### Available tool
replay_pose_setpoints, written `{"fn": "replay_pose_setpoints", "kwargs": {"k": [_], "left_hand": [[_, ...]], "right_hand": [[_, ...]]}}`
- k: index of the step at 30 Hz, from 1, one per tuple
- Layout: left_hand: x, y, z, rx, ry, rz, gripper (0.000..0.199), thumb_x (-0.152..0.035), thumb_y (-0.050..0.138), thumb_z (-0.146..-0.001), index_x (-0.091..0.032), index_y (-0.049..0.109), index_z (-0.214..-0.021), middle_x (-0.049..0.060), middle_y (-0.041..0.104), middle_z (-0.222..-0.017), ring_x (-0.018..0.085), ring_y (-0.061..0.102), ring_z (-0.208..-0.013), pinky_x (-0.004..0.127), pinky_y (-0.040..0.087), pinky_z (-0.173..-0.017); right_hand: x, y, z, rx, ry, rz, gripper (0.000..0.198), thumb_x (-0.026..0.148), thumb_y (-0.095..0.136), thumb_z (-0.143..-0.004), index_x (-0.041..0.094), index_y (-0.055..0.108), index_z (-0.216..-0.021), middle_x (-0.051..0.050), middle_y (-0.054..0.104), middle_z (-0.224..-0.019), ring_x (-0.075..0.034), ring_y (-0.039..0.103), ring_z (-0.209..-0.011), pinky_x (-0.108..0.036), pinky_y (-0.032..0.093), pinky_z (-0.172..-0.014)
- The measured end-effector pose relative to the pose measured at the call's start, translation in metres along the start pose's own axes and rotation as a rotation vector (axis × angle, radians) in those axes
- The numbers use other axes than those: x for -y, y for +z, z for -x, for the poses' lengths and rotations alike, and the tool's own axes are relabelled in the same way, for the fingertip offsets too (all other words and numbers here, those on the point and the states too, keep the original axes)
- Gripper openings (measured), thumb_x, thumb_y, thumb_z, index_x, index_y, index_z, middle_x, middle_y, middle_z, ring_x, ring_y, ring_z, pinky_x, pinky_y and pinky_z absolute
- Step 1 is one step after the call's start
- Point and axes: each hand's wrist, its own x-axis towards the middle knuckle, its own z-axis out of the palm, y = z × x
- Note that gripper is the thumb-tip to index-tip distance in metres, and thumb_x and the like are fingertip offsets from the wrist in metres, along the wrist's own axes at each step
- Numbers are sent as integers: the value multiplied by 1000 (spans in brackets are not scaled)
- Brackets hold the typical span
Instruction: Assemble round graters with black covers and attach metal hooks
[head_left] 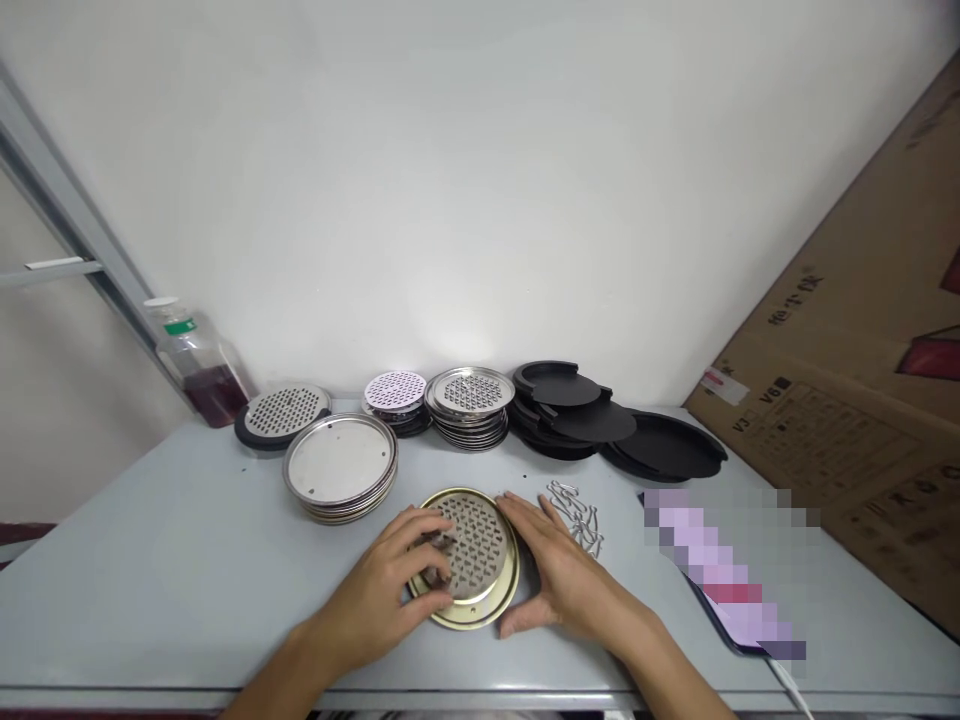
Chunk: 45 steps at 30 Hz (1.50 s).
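Perforated metal disc [480, 540] lay at the lower centre of the frame, inside a round gold-coloured dish [474, 614], with a crescent of the dish showing along the disc's lower right edge. The left hand [397, 575] curled over the left edge of both, thumb and fingertips near each other about a dark, blurred bit; whether they were clamped on it, I could not tell. The right hand [559, 570] stood spread, thumb and fingers well apart, the fingertips at the dish's upper right rim and a gap between palm and rim.

Just beyond the right fingers lay a heap of thin metal clips [576, 515], leaving little room on that side; farther right, a partly pixelated device [731, 585] slanted towards the table's front edge. The table [172, 600] stretched widest at lower left, beyond the left forearm. Behind the left hand stood a stack of silver trays [341, 460], apart from the dish. Stacked grater plates [471, 395] and black round holders [581, 415] lined the wall [450, 180] at mid-frame.
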Motion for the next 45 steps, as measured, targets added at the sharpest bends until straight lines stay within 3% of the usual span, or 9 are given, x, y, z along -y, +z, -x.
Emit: {"fn": "replay_pose_setpoints", "kwargs": {"k": [4, 9, 14, 25, 35, 39, 42, 45], "left_hand": [[-2, -2, 0, 35, -39, 46, 12, -21, 71, -83, -24, 65, -93, 6, 56, -136, 25, 46, -131, 41, 39, -113], [-3, -4, -1, 37, 2, 34, 7, -26, 71, -85, -24, 67, -90, 6, 63, -127, 23, 53, -125, 47, 26, -120], [-4, -3, -1, 29, 37, 48, 5, -26, 70, -86, -23, 66, -88, 6, 64, -124, 22, 56, -121, 47, 26, -119], [-2, 1, -2, 18, -37, 42, 12, -15, 61, -89, -23, 57, -98, 6, 65, -121, 20, 57, -118, 47, 28, -117], [1, 2, -1, -21, -46, 15, 32, -12, 53, -90, -25, 55, -120, 7, 59, -129, 22, 51, -124, 45, 36, -114], [1, 0, 1, -81, -82, 35, 51, -9, 56, -84, -26, 48, -131, 8, 48, -143, 24, 40, -135, 45, 36, -115], [0, 0, 2, -18, -115, 36, 75, -14, 67, -77, -27, 36, -144, 9, 41, -149, 28, 33, -141, 48, 32, -118], [1, 2, 2, 36, -136, 18, 84, -18, 73, -76, -28, 31, -148, 7, 39, -152, 29, 28, -143, 49, 30, -119]], "right_hand": [[3, -3, 0, 1, 21, 17, 117, 73, 76, -60, 14, 34, -152, -22, 34, -155, -36, 27, -146, -57, 7, -121], [7, -4, 2, -7, 14, 59, 107, 78, 72, -59, 18, 49, -144, -21, 37, -154, -38, 29, -145, -59, 10, -120], [3, -2, 2, -26, -10, 68, 109, 79, 72, -58, 19, 47, -145, -20, 38, -153, -37, 30, -144, -59, 12, -120], [2, -1, 2, -44, -18, 32, 109, 78, 71, -61, 20, 41, -149, -16, 40, -154, -35, 31, -144, -58, 13, -121], [6, -2, 3, -30, 0, 48, 107, 80, 68, -62, 18, 46, -146, -17, 41, -153, -35, 31, -145, -58, 12, -121], [7, -3, 4, -24, 11, 62, 108, 80, 68, -61, 17, 46, -146, -18, 39, -154, -35, 31, -145, -58, 12, -121], [7, -3, 3, -26, 5, 66, 108, 81, 67, -61, 17, 47, -145, -18, 40, -153, -35, 31, -145, -57, 12, -121], [6, -2, 3, -26, 2, 68, 108, 81, 67, -62, 16, 47, -145, -17, 41, -152, -34, 31, -145, -57, 12, -121]]}}
